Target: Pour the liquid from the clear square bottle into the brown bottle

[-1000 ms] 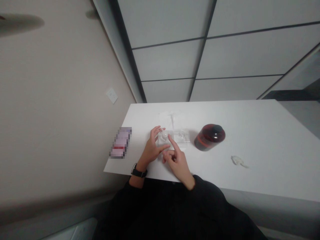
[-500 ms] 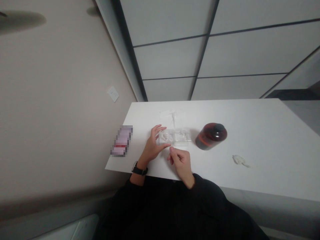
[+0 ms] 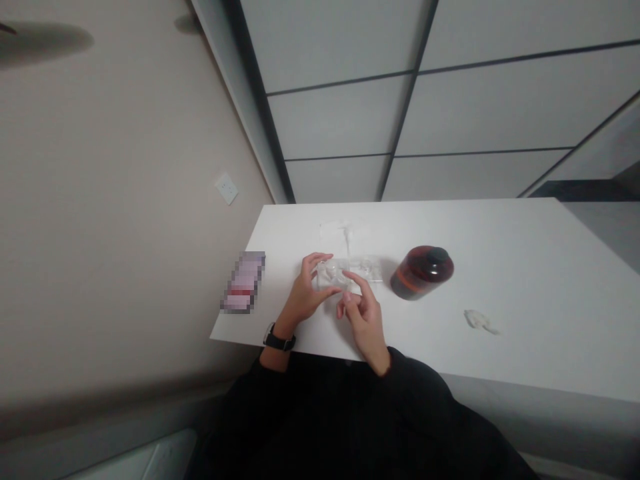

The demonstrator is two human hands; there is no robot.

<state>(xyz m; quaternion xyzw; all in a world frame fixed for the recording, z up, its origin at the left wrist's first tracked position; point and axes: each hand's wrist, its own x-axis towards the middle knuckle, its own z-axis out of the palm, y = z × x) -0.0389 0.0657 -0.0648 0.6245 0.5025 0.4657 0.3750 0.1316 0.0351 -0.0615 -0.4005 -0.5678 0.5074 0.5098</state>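
Observation:
A small clear plastic case with two round wells lies on the white table. My left hand, with a dark watch at the wrist, grips the case's left end between thumb and fingers. My right hand is just below the case, its index finger stretched out and its tip touching the left well. The other fingers of that hand are curled. What lies in the wells is too small to make out.
A dark brown bottle with a black cap stands right of the case. A small crumpled white scrap lies further right. A thin white sheet lies behind the case. The table's left edge meets a wall with a socket.
My right hand's index finger first drew back from the case and curled in, then reached out again onto its left well. My left hand has kept its hold.

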